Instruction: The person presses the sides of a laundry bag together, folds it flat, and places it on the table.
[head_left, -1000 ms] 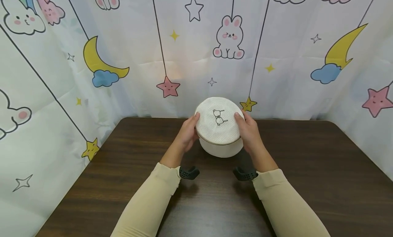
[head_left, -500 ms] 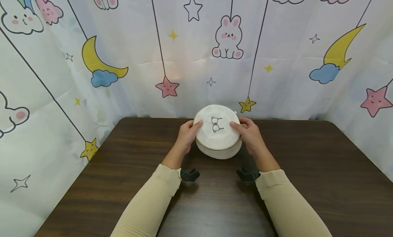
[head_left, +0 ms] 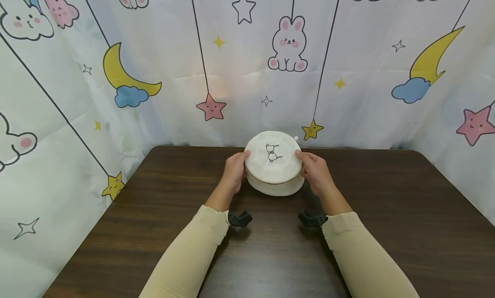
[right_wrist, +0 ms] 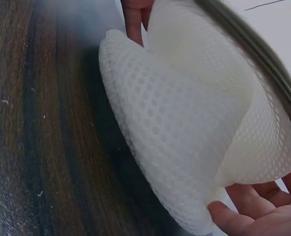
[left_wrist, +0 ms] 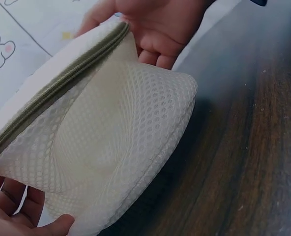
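So, left to right: our left hand (head_left: 234,171) pinches the left side of the mesh bag (head_left: 273,173), which sits right between our hands near the middle of the desk's (head_left: 123,220) far edge. It's roundish, no obvious long axis. Our right hand (head_left: 317,174) pinches its right side; neither's clearly nearer.

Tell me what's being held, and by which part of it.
A round white mesh bag, held by opposite sides in the left hand and right hand.

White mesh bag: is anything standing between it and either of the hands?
Nothing visible does: the left hand and the right hand grip the mesh bag directly, at opposite sides.
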`<state>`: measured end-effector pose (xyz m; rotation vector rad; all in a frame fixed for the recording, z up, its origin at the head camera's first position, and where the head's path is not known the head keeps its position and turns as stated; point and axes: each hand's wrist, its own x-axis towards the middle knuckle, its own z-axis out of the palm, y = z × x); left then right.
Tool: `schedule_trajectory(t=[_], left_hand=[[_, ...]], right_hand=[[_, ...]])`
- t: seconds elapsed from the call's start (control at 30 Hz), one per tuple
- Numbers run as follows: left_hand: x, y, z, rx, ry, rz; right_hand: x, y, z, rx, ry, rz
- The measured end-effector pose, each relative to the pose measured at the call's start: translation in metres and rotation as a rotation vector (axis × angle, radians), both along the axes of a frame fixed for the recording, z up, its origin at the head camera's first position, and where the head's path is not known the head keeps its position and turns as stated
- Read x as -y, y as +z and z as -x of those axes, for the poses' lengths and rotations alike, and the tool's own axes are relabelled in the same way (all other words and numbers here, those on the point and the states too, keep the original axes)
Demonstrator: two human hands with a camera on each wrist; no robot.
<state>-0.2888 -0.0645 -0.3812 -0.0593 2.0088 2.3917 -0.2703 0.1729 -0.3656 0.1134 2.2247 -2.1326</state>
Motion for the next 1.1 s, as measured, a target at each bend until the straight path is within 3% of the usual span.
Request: schedule_trajectory(t=[0.27,0.73,0.97,1.1], left_hand=[[-0.0012,0.0005,-0.0004,0.018,0.024,0.073],[-0.0041,-0.0009,-0.0003,0.000,0.007,0.114],[-0.0047,-0.0004,-0.0007,0.001,-0.009,0.117],[-0.0031,0.0019,-0.0020,0.022,-0.003,0.058]], right_hand=[[0.0017,0.0000,0.0021,0.007,-0.026,0.005],[0.0011,-0.0024,0.0038,-0.042,-0.081,0.189],[0.0019,-0.0004,0.0027,-0.025,-0.053,0.158],[0.0025,0.0004,0.0031,-0.011,-0.018,0.128]])
